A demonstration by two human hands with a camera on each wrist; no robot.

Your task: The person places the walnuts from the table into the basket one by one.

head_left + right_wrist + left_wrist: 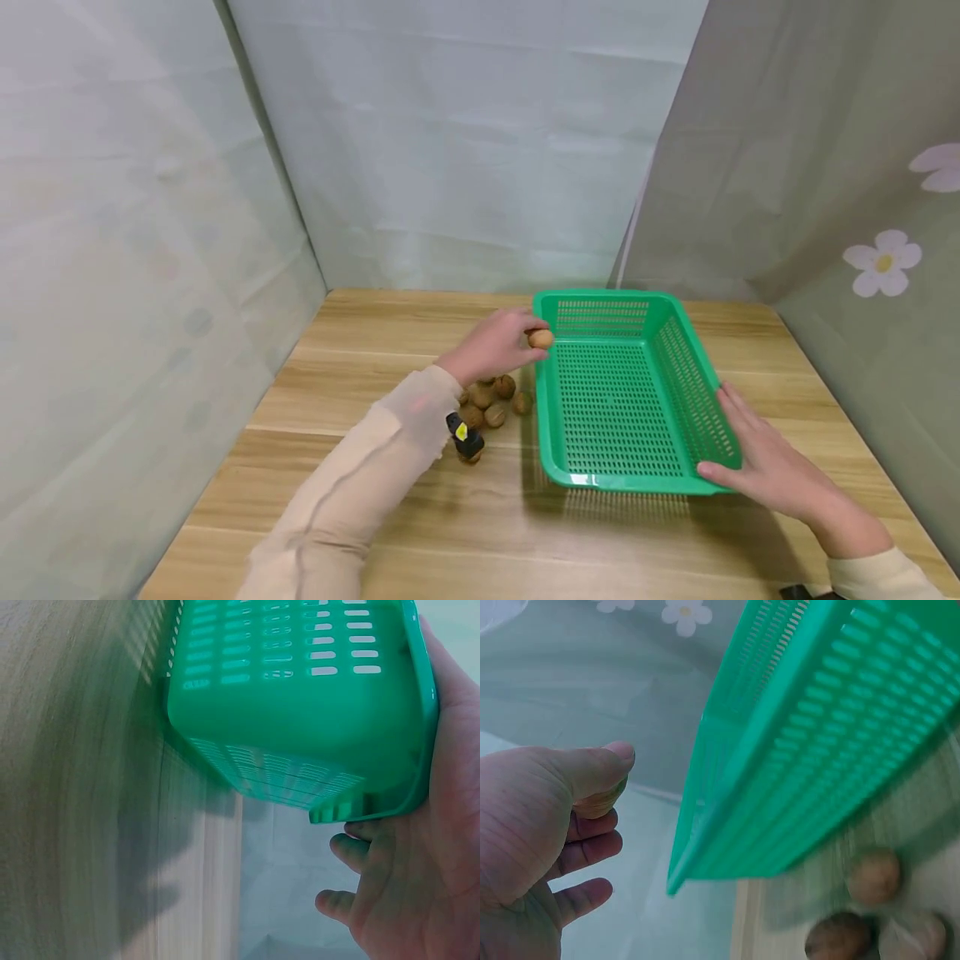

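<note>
While my left hand [497,343] pinches a walnut [542,339] near the ten-o'clock rim of the green basket [550,417], I see the basket's floor toward four o'clock, my right hand [776,468] gripping the four-o'clock corner.

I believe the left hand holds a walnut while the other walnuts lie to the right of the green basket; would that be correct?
Not quite: the head view shows the other walnuts left of the green basket; the left hand does hold a walnut.
</note>
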